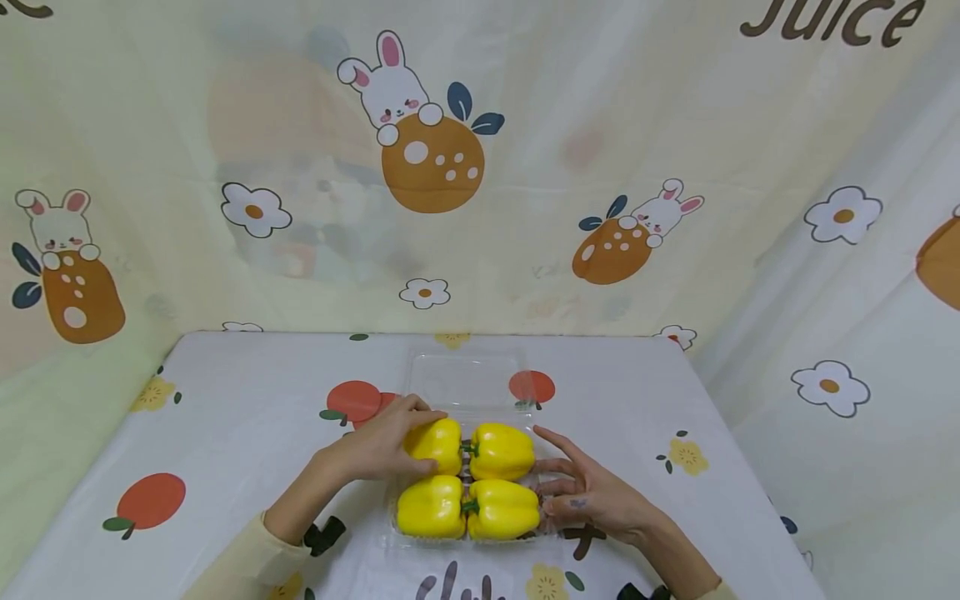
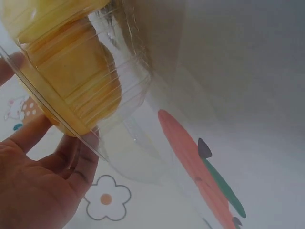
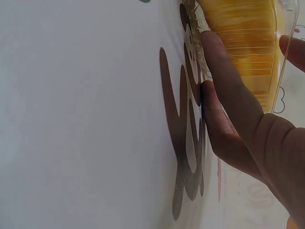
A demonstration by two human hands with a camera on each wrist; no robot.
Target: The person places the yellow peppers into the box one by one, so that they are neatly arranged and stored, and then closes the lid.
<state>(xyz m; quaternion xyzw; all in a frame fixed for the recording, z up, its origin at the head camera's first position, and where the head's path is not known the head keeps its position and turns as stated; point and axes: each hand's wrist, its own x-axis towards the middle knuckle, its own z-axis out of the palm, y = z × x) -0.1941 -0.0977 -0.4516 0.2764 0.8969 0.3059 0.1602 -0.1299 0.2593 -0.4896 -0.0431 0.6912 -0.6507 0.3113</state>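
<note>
Several yellow bell peppers, including the near left pepper (image 1: 431, 507), the near right pepper (image 1: 502, 510) and the far right pepper (image 1: 501, 451), lie stem to stem in two rows. They sit in a clear plastic clamshell box (image 1: 465, 543). With fingers over its far side and thumb on its near side, my left hand (image 1: 386, 440) grips the far left bell pepper (image 1: 442, 446). At the box's right wall, my right hand (image 1: 592, 492) has its fingers spread against the ribbed plastic. The right wrist view shows those fingers (image 3: 236, 86) along the box's side.
The clear lid (image 1: 468, 379) lies folded back behind the box. A white tablecloth (image 1: 247, 433) printed with fruit and flowers covers the table. Behind it hangs a curtain (image 1: 525, 233) with rabbit prints, and another white curtain (image 1: 817, 317) stands along the right side.
</note>
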